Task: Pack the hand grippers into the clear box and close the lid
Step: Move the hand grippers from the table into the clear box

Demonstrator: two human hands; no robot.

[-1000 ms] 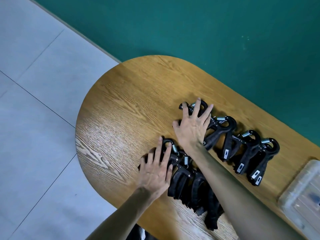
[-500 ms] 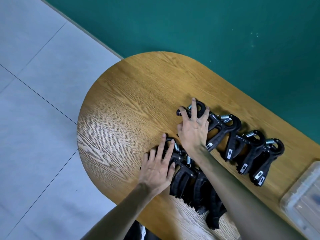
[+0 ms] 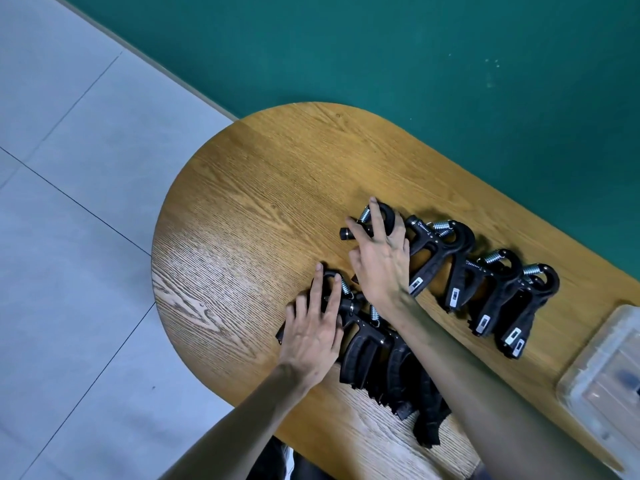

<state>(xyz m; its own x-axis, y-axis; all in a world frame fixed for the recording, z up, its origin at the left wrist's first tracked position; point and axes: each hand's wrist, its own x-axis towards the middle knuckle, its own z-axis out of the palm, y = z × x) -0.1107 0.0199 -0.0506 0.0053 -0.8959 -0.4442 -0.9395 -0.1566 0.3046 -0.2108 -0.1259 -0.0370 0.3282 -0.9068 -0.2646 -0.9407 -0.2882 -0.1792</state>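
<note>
Several black hand grippers with silver springs lie in two rows on the wooden table. My right hand rests with spread fingers on the leftmost hand gripper of the far row. My left hand lies flat, fingers apart, on the leftmost hand gripper of the near row. More grippers of the far row stretch to the right. The near row runs under my right forearm. The clear box, lid on, sits at the right edge, partly cut off.
The table's rounded end points left, with bare wood around and beyond the grippers. A teal wall stands behind the table. Grey tiled floor lies to the left and below.
Both hands stay on the leftmost grippers. My right hand's fingers have curled a little tighter over the far gripper's loop. The view has shifted slightly.
</note>
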